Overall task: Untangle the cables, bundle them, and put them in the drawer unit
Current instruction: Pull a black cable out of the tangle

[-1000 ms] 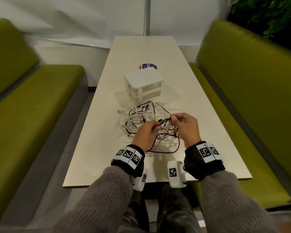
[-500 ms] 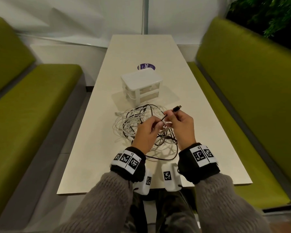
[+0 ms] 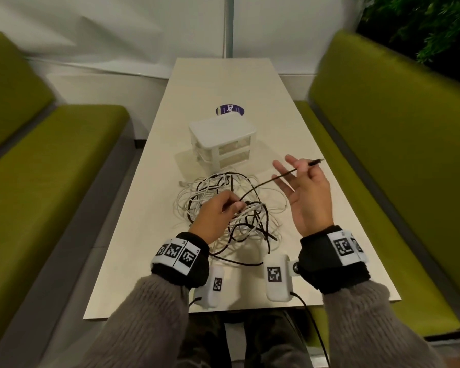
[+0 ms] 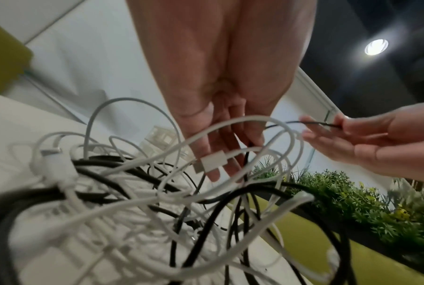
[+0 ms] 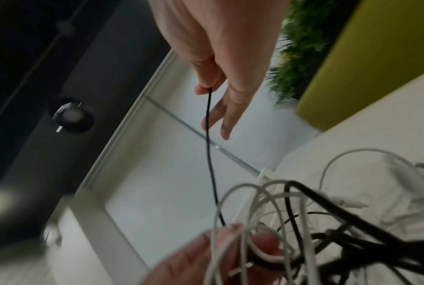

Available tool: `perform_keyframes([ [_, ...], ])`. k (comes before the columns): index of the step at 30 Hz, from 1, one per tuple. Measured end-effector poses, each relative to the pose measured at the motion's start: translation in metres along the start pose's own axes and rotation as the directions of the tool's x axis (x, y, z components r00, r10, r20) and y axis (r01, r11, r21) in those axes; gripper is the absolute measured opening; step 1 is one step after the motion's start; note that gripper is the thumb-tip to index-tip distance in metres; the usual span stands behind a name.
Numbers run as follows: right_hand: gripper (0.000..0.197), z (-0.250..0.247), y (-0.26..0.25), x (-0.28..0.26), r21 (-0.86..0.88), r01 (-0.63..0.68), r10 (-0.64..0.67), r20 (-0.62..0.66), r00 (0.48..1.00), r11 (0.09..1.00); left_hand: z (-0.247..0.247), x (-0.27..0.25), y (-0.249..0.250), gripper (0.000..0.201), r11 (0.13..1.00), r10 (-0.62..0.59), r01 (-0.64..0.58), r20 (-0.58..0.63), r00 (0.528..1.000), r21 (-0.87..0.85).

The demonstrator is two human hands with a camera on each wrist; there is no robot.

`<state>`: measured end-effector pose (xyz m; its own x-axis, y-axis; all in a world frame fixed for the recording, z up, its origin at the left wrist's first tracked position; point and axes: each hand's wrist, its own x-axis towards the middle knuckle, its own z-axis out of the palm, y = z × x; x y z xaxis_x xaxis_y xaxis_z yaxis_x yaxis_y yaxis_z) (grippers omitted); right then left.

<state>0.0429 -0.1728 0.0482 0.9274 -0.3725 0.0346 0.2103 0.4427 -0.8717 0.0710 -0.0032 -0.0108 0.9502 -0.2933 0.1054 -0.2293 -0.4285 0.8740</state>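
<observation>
- Task judged early: one black cable (image 3: 266, 181) is being drawn out of the tangle (image 3: 231, 208); nothing bundled, nothing seen in the drawer unit (image 3: 223, 140).
- Right hand (image 3: 307, 192), at approx. 3 o'clock of the tangle: black cable pinched betw. thumb and forefinger near its plug end (image 3: 316, 162), other fingers spread straight.
- Left hand (image 3: 218, 215), over the tangle's middle: fingers curled and clamped on a bunch of white and black strands, incl. a white USB plug (image 4: 212, 162) seen in the wrist view.
- Tangle lies on the counter (image 3: 149, 208), just at 6 o'clock of the drawer unit; both drawers look closed.
- Left to do, as judged: free remaining cables, coil each, open a drawer, stow.
- Hard to make out: no. of cables in the pile, where the black cable runs inside it, drawer contents (translucent fronts, too small).
- Wrist views blurred; purple sticker (image 3: 229, 110) at 12 o'clock partly hidden by the unit.
</observation>
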Motion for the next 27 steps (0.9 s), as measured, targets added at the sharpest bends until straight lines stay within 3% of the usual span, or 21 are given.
perform_keyframes([
  [2,0.022,-0.006,-0.004,-0.001,0.067,-0.020,0.021,-0.012,1.000,0.998,-0.003,-0.003,0.002,0.008,0.998,0.028,-0.029,0.024,0.999,0.062],
  [8,0.023,-0.006,-0.010,-0.004,-0.027,0.019,-0.020,-0.010,1.000,0.999,0.001,-0.001,0.015,0.009,0.962,0.039,-0.079,0.152,0.988,0.262],
  [12,0.023,0.000,-0.002,-0.009,-0.070,0.003,-0.001,0.024,1.000,0.998,0.000,0.002,0.044,0.008,0.981,0.175,-0.178,0.048,0.983,0.083],
  [17,0.025,0.006,-0.004,-0.008,-0.060,-0.029,0.031,0.040,0.999,0.998,0.006,-0.003,0.051,0.005,0.978,0.197,-0.165,0.315,0.928,-0.128],
  [22,0.025,0.002,-0.024,0.008,-0.058,0.049,-0.048,0.028,0.998,0.997,-0.005,-0.007,0.038,0.015,0.962,0.127,-0.040,0.313,0.941,-0.270],
  [27,0.024,-0.003,-0.028,0.014,-0.091,0.072,-0.071,0.021,0.997,0.993,-0.010,0.001,0.034,0.017,0.990,0.110,-0.135,0.346,0.932,0.049],
])
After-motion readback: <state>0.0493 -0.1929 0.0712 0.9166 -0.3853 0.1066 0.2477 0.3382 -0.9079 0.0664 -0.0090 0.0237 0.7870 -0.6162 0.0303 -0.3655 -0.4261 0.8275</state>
